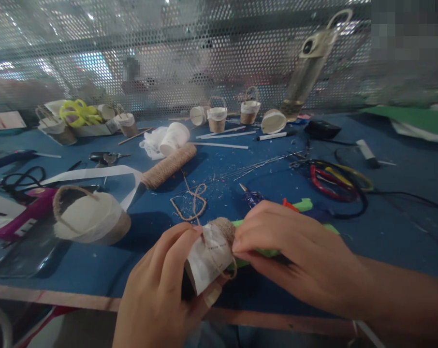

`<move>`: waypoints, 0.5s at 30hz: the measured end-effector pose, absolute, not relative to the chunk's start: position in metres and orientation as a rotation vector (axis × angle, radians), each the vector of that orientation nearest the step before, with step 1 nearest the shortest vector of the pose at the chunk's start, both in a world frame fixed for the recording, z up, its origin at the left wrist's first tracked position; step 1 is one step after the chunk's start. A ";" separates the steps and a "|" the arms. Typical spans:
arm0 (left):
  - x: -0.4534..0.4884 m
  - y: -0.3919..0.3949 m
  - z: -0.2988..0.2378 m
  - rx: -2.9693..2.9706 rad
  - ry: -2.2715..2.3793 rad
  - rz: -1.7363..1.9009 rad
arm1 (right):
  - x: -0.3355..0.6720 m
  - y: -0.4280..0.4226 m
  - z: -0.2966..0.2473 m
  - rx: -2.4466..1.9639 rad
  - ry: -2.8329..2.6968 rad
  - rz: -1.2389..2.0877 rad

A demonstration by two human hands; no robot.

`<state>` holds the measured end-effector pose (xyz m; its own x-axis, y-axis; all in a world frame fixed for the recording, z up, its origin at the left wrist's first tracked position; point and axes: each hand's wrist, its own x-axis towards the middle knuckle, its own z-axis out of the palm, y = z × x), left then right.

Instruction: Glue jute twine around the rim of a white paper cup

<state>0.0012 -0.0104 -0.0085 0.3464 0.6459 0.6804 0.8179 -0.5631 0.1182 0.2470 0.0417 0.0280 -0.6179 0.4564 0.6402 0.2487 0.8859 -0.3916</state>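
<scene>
My left hand (164,280) is wrapped around a small white paper cup (210,256) that lies tilted on its side near the table's front edge. Jute twine (222,228) is wound about the cup's far end, and a loose strand crosses its printed white wall. With thumb and fingers together, my right hand (295,251) pinches the twine at that end; its fingertips are partly hidden. The slack twine (200,205) runs back over the table to a twine roll (170,166). Beneath my right hand shows part of a bright green tool (243,261).
A finished-looking twine-handled cup basket (95,217) lies at left, by a magenta glue gun (34,212). Smaller baskets (217,120) line the back. Red-handled pliers (331,186), thin wires (255,166) and a tall bottle (306,72) occupy the right. Yellow scissors (79,113) sit back left.
</scene>
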 end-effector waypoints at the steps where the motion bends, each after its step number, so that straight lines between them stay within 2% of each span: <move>1: 0.001 -0.010 -0.009 -2.375 -1.310 -1.020 | 0.247 0.042 0.028 -0.501 -2.265 0.322; 15: -0.001 -0.011 -0.008 -2.402 -1.311 -0.998 | 0.252 0.044 0.030 -0.493 -2.327 0.182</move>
<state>-0.0012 -0.0107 -0.0083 0.3685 0.6548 0.6599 0.8101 -0.5744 0.1176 0.2518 0.0443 0.0302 -0.6541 0.4007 0.6416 0.2960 0.9161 -0.2704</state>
